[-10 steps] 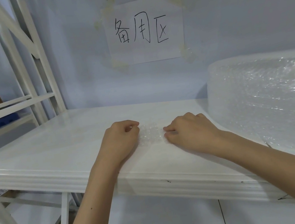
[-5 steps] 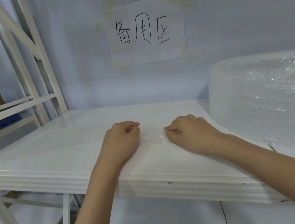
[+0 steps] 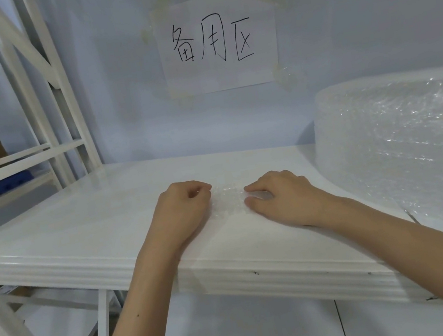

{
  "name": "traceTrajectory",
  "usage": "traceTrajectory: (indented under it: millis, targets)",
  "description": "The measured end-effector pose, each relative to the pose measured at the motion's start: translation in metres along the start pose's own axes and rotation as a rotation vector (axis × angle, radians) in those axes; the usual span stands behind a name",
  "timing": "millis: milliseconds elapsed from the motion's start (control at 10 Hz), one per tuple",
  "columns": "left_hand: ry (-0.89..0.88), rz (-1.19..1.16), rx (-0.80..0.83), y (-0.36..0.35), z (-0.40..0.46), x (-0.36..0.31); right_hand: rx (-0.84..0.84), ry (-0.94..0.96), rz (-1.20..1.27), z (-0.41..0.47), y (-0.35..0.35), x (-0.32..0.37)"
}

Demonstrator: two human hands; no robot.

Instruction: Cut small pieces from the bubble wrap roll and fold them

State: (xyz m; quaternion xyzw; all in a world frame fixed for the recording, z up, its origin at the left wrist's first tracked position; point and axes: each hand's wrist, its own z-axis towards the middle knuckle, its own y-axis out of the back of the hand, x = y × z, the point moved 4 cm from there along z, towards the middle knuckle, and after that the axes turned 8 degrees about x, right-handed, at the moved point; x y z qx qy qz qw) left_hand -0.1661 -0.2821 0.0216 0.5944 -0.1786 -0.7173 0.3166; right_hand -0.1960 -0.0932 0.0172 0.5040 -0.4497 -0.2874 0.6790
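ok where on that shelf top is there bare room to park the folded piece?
Bare patch: the shelf top left of the left hand, out to the rack upright. Another strip behind both hands, up to the wall under the paper sign. Crowded: the right side, where the bubble wrap roll sits by the right hand; the small piece lies between the hands.

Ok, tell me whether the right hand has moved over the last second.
No. The right hand stays at the same edge of the bubble wrap piece on the shelf, no nearer the roll.
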Motion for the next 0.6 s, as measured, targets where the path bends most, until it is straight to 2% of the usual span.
traceTrajectory:
  millis: [200, 600]
  targets:
    - [-0.027, -0.02, 0.004, -0.0003, -0.0002, 0.0018, -0.008, -0.008, 0.016, -0.001, 0.0009, -0.0002]
    - [-0.023, -0.096, -0.129, 0.0069, 0.0005, 0.0029, -0.116, 0.017, 0.152, 0.0017, 0.0043, -0.006]
